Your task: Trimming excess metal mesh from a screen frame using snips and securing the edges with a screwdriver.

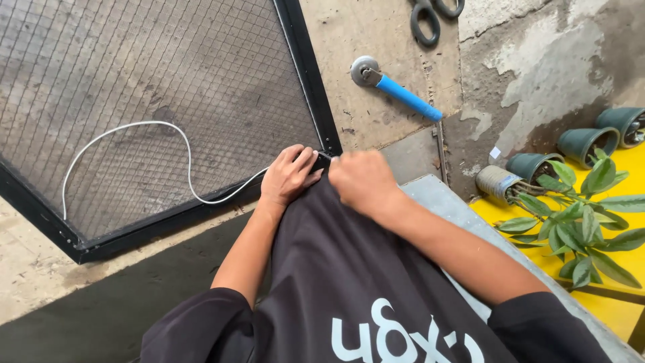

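Head view: both hands meet at the black frame's (306,64) corner, left hand (289,176) pressing fingers flat, right hand (361,180) fisted (contents hidden); white cord (127,127) loops over the mesh (148,81).

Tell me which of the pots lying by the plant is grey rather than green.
The pot nearest the hands, leftmost in the row. It is pale grey with roots spilling out; the other three are dark green.

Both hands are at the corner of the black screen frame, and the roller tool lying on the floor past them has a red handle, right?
Not quite: the roller tool has a blue handle, as the head view shows. The left hand and right hand are indeed at the corner of the black screen frame.
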